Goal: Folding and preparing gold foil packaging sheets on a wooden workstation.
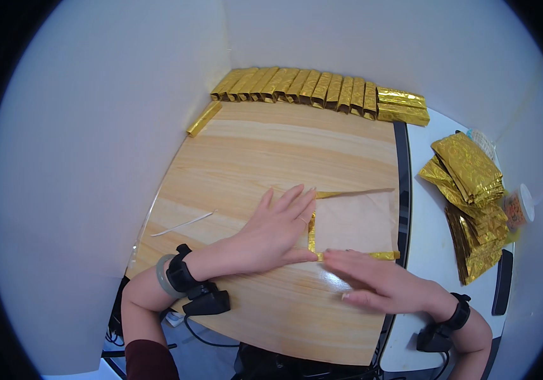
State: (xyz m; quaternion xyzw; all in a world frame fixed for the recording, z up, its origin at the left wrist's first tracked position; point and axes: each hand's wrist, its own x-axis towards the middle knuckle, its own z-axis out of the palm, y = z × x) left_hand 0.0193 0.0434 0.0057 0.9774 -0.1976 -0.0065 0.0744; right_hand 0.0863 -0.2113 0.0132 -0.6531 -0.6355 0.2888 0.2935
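Observation:
A sheet of gold foil paper [355, 221] lies on the wooden tabletop with its pale backing up. Narrow gold strips are folded over along its left, near and far edges. My left hand [277, 228] rests flat with fingers stretched out along the sheet's left folded edge, its thumb at the near left corner. My right hand [385, 282] has its fingers extended, their tips touching the near folded edge close to that corner. Neither hand grips anything.
Folded gold paper pieces [293, 84] stand in a row at the far edge; one gold strip [204, 119] lies apart. A thin white stick [183, 223] is on the left. Stacked gold sheets [467, 171] and a plastic cup [519, 206] occupy the white table at right.

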